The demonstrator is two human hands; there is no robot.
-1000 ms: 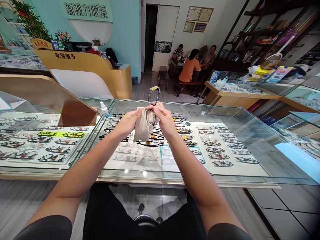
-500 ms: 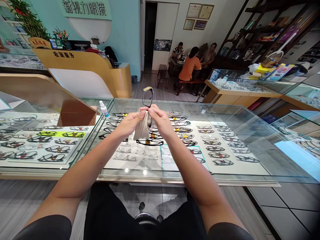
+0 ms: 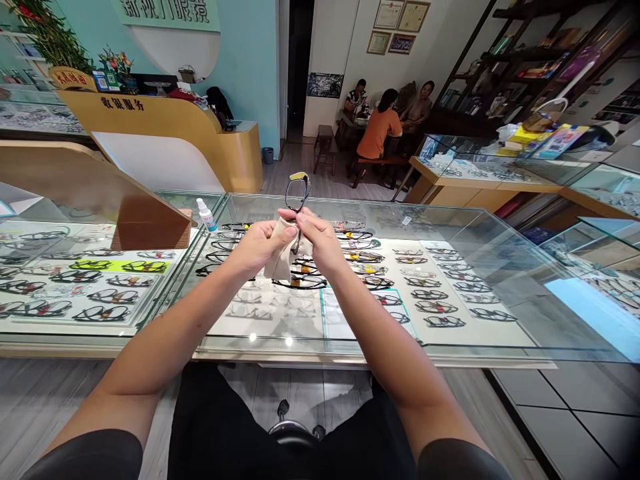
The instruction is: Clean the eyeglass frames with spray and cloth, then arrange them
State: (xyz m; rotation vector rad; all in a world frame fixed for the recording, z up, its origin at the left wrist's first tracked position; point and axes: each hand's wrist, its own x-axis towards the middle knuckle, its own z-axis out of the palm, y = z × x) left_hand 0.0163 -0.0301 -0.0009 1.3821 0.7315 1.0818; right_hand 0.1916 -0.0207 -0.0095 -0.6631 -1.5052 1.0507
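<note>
A dark-framed pair of eyeglasses (image 3: 297, 193) is held up over the glass counter, turned on end, with a yellow tag at its top. My right hand (image 3: 318, 239) is closed on the frame near its middle. In my left hand (image 3: 265, 245) a beige cleaning cloth (image 3: 280, 259) is pinched, its loose end hanging below the fingers. The cloth wraps about the lower part of the glasses, so that lens is mostly hidden. A white spray bottle (image 3: 206, 215) with a blue label stands on the counter to the left.
Below my hands, the glass display case (image 3: 450, 220) holds rows of eyeglasses. A wooden panel (image 3: 90, 187) stands on the left case. Beyond are a wooden cashier desk (image 3: 165, 120) and several people, one in an orange top (image 3: 381, 133), seated at a table.
The cloth has shifted and bunched up around the lower part of the glasses, and my left fingers now reach further behind it. The glasses stay almost in place.
</note>
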